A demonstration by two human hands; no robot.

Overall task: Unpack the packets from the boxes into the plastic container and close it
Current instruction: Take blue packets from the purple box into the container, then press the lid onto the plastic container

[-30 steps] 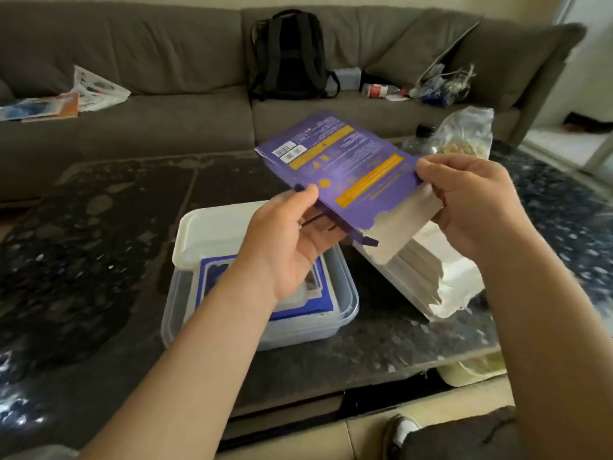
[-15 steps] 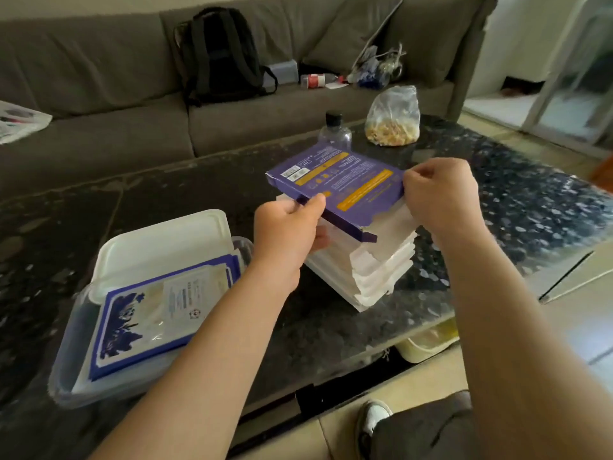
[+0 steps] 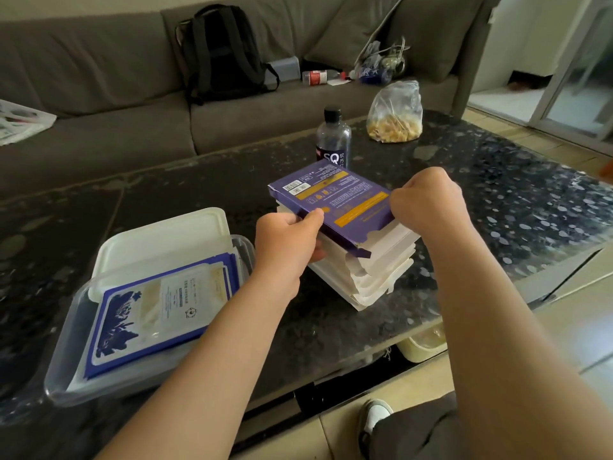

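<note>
A flat purple box (image 3: 335,200) with yellow bands lies on top of a stack of torn-open white boxes (image 3: 371,270) on the dark table. My left hand (image 3: 287,240) grips its near left edge, thumb on top. My right hand (image 3: 428,204) pinches its right edge. To the left stands the clear plastic container (image 3: 63,370), open, with blue and white packets (image 3: 159,310) inside. Its white lid (image 3: 159,240) lies partly under the container's far side.
A dark bottle (image 3: 333,137) and a clear bag of yellowish snacks (image 3: 396,114) stand behind the stack. A grey sofa (image 3: 99,81) with a black backpack (image 3: 219,51) runs along the far side. The table's front edge (image 3: 348,360) is close to my knee.
Both hands lowered the purple box from mid-air onto the stack of white boxes. The view turned right, so the container now sits further left.
</note>
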